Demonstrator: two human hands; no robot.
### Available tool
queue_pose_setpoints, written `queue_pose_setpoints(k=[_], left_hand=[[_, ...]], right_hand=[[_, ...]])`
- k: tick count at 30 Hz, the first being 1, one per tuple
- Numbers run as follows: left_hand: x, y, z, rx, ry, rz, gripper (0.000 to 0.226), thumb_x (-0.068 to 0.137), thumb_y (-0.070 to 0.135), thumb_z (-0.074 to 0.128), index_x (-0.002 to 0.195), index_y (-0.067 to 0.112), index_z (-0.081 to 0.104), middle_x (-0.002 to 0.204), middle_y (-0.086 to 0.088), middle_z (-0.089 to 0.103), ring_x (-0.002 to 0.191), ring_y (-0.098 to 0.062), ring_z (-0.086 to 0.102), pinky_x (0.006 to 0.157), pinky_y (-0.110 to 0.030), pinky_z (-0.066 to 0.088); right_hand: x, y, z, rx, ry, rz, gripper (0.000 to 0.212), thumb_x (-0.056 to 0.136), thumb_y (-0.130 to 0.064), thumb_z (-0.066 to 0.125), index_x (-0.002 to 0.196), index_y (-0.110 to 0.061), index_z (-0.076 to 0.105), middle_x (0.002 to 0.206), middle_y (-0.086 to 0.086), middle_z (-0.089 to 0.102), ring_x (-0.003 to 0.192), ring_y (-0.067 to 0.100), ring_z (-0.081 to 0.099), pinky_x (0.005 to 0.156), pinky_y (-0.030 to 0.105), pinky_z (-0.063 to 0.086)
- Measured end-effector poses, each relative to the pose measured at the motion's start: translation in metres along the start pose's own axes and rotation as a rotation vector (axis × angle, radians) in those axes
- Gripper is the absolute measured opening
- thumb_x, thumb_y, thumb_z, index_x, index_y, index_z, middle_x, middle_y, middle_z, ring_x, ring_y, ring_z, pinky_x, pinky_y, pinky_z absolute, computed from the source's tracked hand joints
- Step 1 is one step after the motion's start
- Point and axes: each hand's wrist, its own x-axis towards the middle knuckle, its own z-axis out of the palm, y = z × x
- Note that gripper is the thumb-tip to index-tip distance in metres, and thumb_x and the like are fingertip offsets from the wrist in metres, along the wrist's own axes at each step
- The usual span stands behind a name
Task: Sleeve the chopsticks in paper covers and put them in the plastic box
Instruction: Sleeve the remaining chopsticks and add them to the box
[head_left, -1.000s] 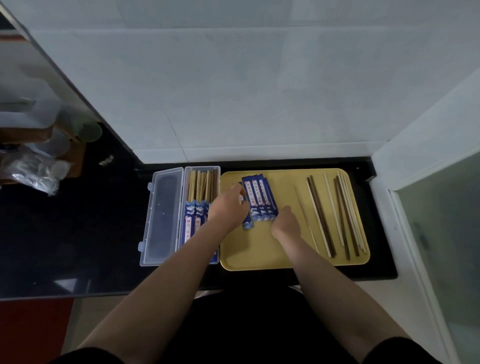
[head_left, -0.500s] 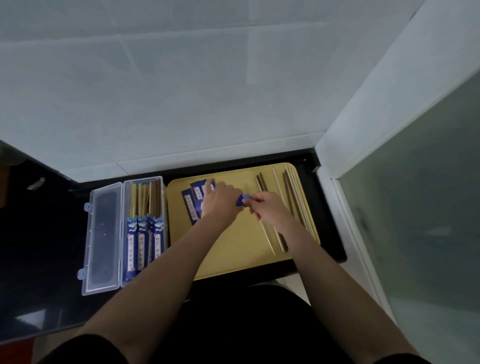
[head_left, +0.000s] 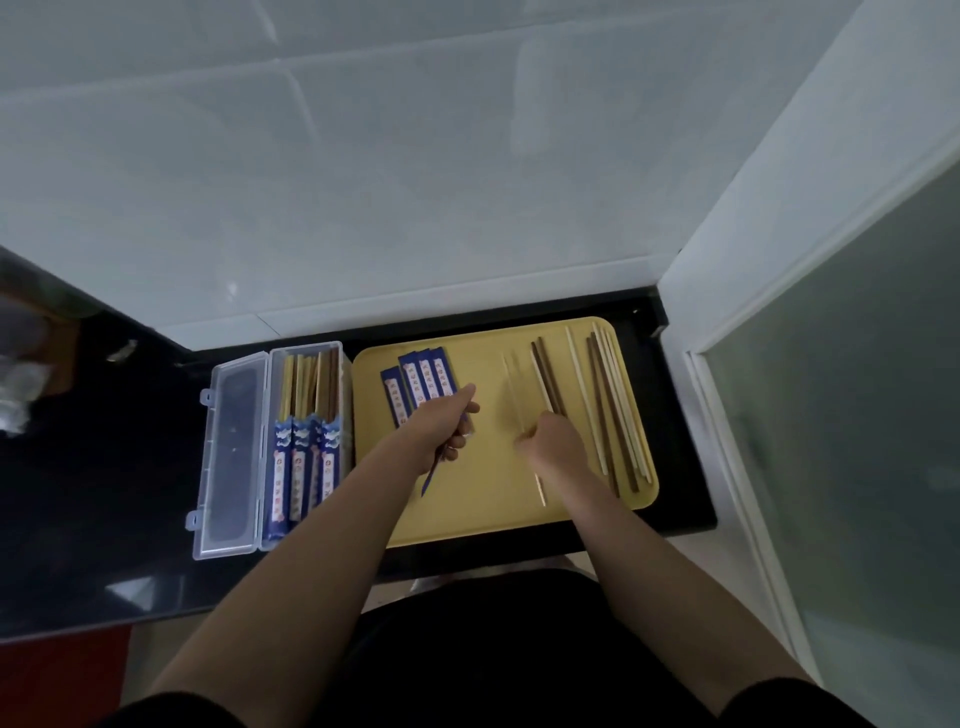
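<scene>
- Yellow tray (head_left: 519, 514) sits on the black table (head_left: 104, 519), and both your hands are over it.
- Your left hand (head_left: 441, 423) is curled around one blue paper cover (head_left: 432, 475), which sticks out below your fist.
- Your right hand (head_left: 553, 444) is pinching a pale pair of chopsticks (head_left: 540, 486); they look blurry, so they seem to be moving.
- More blue covers (head_left: 418, 384) lie fanned on the tray just past your left hand.
- Loose chopsticks (head_left: 608, 405), some brown and some pale, lie in a row at the tray's right side.
- The plastic box (head_left: 306, 441) stands open just left of the tray, with its clear lid (head_left: 231, 457) flat beside it and sleeved pairs already inside.
- Watch out: the cover's mouth is thin, so if the two tips are not side by side, one stick could miss and crumple the paper.
- If you squeeze the cover flat, I think the sticks will not slide in.
- Half a second ago your hands were touching over one cover; now they are apart, with the cover in your left hand and the sticks in your right.
</scene>
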Motion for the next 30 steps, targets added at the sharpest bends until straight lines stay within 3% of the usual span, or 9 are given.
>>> queue_pose_setpoints(k=[3,5,7,11,16,19,23,26,30], left_hand=[[-0.003,-0.002,-0.002,-0.077,-0.009,-0.014,0.043,0.103,0.047,0.043,0.113,0.010,0.063,0.063,0.001,0.043,0.052,-0.010,0.036,0.048,-0.024,0.030],[-0.004,-0.004,-0.003,-0.154,-0.023,0.004,0.044,0.104,0.045,0.042,0.112,0.008,0.065,0.064,0.000,0.048,0.053,-0.011,0.040,0.050,-0.024,0.034],[-0.004,-0.006,-0.004,-0.246,-0.061,0.024,0.043,0.104,0.042,0.044,0.112,0.007,0.067,0.066,-0.003,0.055,0.055,-0.012,0.049,0.052,-0.026,0.042],[-0.008,-0.001,-0.001,-0.281,-0.102,0.063,0.041,0.104,0.042,0.044,0.112,0.011,0.070,0.076,-0.007,0.063,0.065,-0.018,0.058,0.065,-0.033,0.051],[-0.017,0.009,0.004,-0.216,-0.049,0.108,0.038,0.103,0.036,0.047,0.101,0.008,0.072,0.079,-0.011,0.068,0.067,-0.022,0.061,0.068,-0.035,0.050],[-0.019,0.012,0.005,-0.197,-0.023,0.107,0.038,0.102,0.035,0.049,0.099,0.006,0.073,0.076,-0.011,0.068,0.064,-0.022,0.061,0.065,-0.034,0.049],[-0.023,0.014,0.006,-0.188,-0.023,0.115,0.041,0.100,0.032,0.046,0.088,0.003,0.070,0.065,-0.010,0.062,0.054,-0.021,0.054,0.058,-0.033,0.044],[-0.032,0.016,0.008,-0.175,-0.003,0.155,0.036,0.098,0.024,0.041,0.080,0.000,0.061,0.057,-0.008,0.056,0.045,-0.017,0.047,0.049,-0.029,0.039],[-0.034,0.014,0.008,-0.149,0.031,0.167,0.030,0.094,0.022,0.038,0.078,0.004,0.056,0.064,-0.010,0.057,0.046,-0.015,0.043,0.043,-0.025,0.035]], right_hand=[[-0.005,-0.007,-0.016,0.375,-0.064,-0.006,0.008,0.093,-0.012,0.061,0.088,-0.007,0.065,0.082,0.011,0.068,0.063,0.018,0.060,0.056,0.033,0.052],[-0.011,-0.013,-0.030,0.589,-0.149,-0.024,0.012,0.097,-0.011,0.060,0.099,-0.004,0.069,0.084,0.014,0.072,0.052,0.015,0.056,0.046,0.028,0.045],[-0.020,-0.018,-0.046,0.740,-0.211,-0.071,0.014,0.097,-0.012,0.061,0.110,-0.012,0.066,0.084,0.011,0.074,0.051,0.013,0.052,0.045,0.026,0.037],[-0.033,-0.026,-0.065,0.812,-0.248,-0.158,0.028,0.097,-0.016,0.063,0.121,-0.029,0.063,0.087,0.005,0.074,0.064,0.010,0.057,0.055,0.024,0.044],[-0.038,-0.032,-0.078,0.857,-0.243,-0.194,0.019,0.099,-0.014,0.059,0.113,-0.014,0.070,0.099,0.006,0.077,0.068,0.016,0.064,0.060,0.027,0.046],[-0.042,-0.036,-0.085,0.762,-0.154,-0.233,0.020,0.095,-0.017,0.065,0.115,-0.016,0.068,0.098,0.000,0.078,0.077,0.018,0.071,0.064,0.027,0.050],[-0.043,-0.041,-0.091,0.785,0.054,-0.215,0.013,0.095,-0.019,0.068,0.107,-0.014,0.069,0.082,0.002,0.073,0.063,0.012,0.060,0.055,0.021,0.047],[-0.040,-0.048,-0.097,0.851,0.146,-0.212,0.011,0.099,-0.021,0.063,0.105,-0.014,0.068,0.082,0.005,0.066,0.065,0.013,0.058,0.058,0.022,0.050],[-0.038,-0.059,-0.107,1.022,0.268,-0.206,0.014,0.104,-0.021,0.050,0.103,-0.011,0.060,0.080,0.007,0.065,0.063,0.018,0.062,0.061,0.029,0.054]])
